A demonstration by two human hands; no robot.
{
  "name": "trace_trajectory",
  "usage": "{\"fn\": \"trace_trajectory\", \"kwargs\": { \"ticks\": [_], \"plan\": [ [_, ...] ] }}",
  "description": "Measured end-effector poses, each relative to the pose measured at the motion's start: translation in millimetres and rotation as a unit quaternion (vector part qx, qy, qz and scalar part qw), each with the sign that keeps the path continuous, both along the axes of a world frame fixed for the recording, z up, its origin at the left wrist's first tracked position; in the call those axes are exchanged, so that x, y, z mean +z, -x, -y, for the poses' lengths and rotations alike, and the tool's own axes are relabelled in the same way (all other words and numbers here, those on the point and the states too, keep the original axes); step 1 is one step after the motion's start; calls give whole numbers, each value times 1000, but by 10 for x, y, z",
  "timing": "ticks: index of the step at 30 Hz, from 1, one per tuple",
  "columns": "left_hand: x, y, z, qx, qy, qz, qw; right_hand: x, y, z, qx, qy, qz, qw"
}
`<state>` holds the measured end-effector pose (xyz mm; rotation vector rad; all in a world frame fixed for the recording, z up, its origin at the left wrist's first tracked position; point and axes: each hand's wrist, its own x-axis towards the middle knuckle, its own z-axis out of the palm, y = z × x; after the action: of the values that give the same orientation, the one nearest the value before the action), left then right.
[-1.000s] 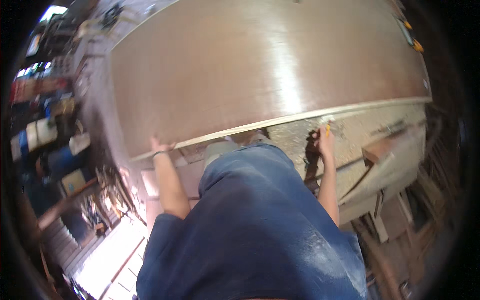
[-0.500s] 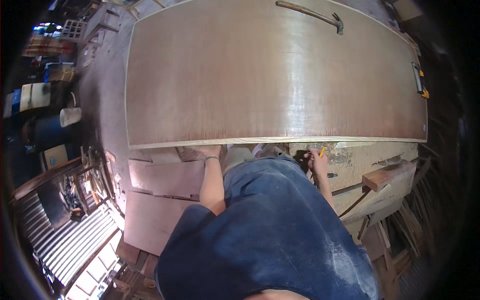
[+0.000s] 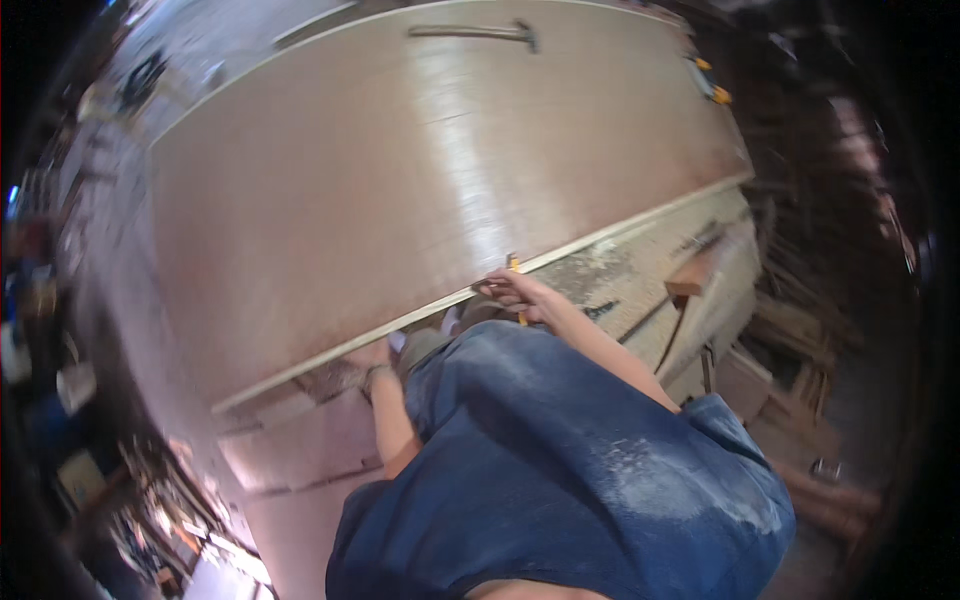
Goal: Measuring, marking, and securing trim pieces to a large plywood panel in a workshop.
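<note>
A large brown wooden panel [image 3: 320, 220] with a pale edge strip [image 3: 620, 230] lies in front of me. My right hand [image 3: 512, 290] is at the near edge of the panel, its fingers closed around a slim yellow tool [image 3: 513, 262]. Yellow shows above and below the hand; the tool's exact kind is unclear. My left hand [image 3: 370, 356] is low at the same edge, further left, with its fingers blurred and partly hidden by the panel. On the far part of the panel rests a claw hammer [image 3: 475, 32] with a wooden handle.
A yellow and grey tool [image 3: 710, 80] lies at the panel's far right corner. Right of me is a dusty wooden work surface [image 3: 640, 275] bearing a reddish wood block [image 3: 690, 275]. Brown sheets [image 3: 310, 440] lie at lower left. Scrap wood [image 3: 800, 340] is piled at right.
My view has turned, so the panel now slants up to the right. My right hand has come up from below the edge to the panel's edge, still holding the yellow tool. The left stays low.
</note>
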<state>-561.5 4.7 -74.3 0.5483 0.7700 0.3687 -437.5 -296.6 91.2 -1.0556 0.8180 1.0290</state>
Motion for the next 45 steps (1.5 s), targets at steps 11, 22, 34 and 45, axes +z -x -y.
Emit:
{"fn": "trace_trajectory", "kwargs": {
  "ticks": [11, 22, 34, 45],
  "plan": [
    [779, -155, 419, 37, 255, -184, 949, 127, 30, -113, -114, 8, 108, 988],
    [1861, -1048, 1412, -168, 231, -170, 943, 402, -131, 698, 81, 12, 390, 917],
    [2251, -1007, 1413, -84, 22, -134, 987, -42, -1102, 4116, -46, 251, 536, 805],
    [2534, -1077, 1465, -65, 16, -116, 991, 537, -1382, 4592, -147, 262, 490, 818]
  ]
}}
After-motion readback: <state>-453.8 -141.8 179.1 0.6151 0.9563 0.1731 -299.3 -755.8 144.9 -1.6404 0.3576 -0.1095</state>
